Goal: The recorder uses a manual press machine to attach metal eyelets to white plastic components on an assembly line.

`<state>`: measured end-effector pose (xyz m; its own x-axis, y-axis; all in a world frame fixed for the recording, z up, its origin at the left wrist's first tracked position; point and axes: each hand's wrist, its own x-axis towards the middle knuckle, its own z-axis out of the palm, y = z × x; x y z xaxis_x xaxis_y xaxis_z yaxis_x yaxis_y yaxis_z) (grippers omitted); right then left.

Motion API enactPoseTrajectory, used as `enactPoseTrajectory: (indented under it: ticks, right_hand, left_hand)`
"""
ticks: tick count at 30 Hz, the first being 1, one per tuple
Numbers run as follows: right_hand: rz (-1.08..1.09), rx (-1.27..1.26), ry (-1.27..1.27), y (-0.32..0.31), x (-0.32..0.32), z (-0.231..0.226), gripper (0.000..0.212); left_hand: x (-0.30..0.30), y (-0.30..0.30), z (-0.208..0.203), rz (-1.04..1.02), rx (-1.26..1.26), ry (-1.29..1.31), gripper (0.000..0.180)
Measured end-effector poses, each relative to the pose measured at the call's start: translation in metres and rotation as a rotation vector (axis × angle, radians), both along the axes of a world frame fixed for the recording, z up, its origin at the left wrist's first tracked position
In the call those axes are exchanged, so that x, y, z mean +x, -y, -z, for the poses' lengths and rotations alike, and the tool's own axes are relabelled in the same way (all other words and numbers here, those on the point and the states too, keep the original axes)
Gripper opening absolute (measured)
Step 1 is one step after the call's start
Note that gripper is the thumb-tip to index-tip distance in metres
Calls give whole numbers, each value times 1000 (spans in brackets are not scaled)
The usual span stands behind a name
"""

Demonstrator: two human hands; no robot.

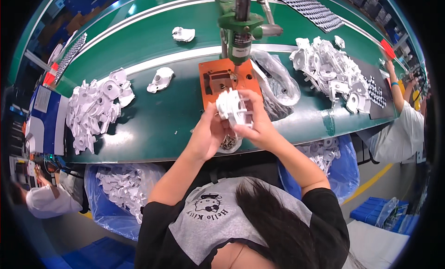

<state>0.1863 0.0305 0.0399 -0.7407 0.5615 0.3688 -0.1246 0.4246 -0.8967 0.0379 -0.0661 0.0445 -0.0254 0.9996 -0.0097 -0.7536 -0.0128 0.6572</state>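
A white moulded plastic part (228,107) with thin prongs is held up between my two hands, over the front of an orange fixture block (209,67). My left hand (209,135) closes on its left and lower side. On the right, my right hand (260,123) grips it with thumb and fingers. Just below the hands lies a small container of metal pieces, likely screws (228,144), partly hidden by the left hand. Above the block stands a green bench press (240,42), its head over the fixture. The part hides some of the block's front.
White plastic parts lie in a left pile (95,104) and a right pile (327,67). Single parts rest on the bench and belt. A clear plastic bag (282,86) sits beside the fixture. Lined blue bins (109,218) flank me. Other people work at both sides.
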Motion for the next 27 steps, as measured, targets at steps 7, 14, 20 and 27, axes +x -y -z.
enactPoseTrajectory:
  ticks: [7, 14, 20, 27]
  right_hand:
    - [218, 185, -133, 7, -16, 7, 83]
    - [630, 433, 234, -70, 28, 11, 24]
    - [686, 564, 899, -134, 67, 64, 21]
    - [662, 381, 703, -140, 70, 70, 14]
  left_hand:
    - [24, -10, 5, -461, 143, -341, 35]
    - [-24, -24, 0, -693, 328, -1699, 19]
    - [-41, -72, 9, -590, 374, -2183, 19]
    - [-52, -77, 22, -502, 480, -2106, 14]
